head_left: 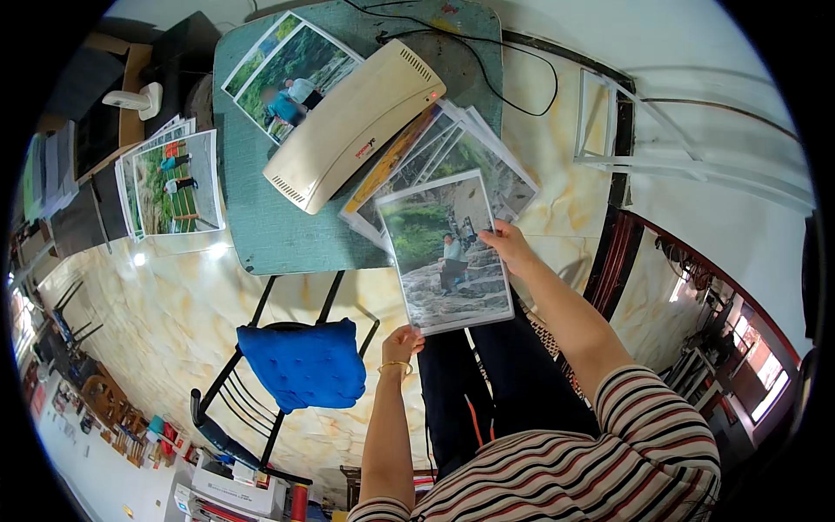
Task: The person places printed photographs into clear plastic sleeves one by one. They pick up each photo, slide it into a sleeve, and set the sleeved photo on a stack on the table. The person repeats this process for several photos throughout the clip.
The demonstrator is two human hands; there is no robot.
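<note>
Between my hands is a laminated photo [426, 235] of a person sitting on rocks, held over my lap at the table's near edge. My left hand [403, 344] pinches its lower left corner. On the right edge, my right hand [507, 247] grips it with the thumb on top. Just beyond lies a fanned pile of glossy laminated sheets [513, 178], partly covered by the held photo. A cream laminator [357, 126] with a small red light stands slantwise on the green table [296, 252]. Large photo prints [296, 87] lie behind it, one edge against the machine.
A stack of photo prints [187, 187] sits on a dark surface left of the table. A black cable [487, 74] loops off the table's far right. Nearby stands a chair with a blue cushion [304, 365]. A white metal frame [696, 165] is at the right wall.
</note>
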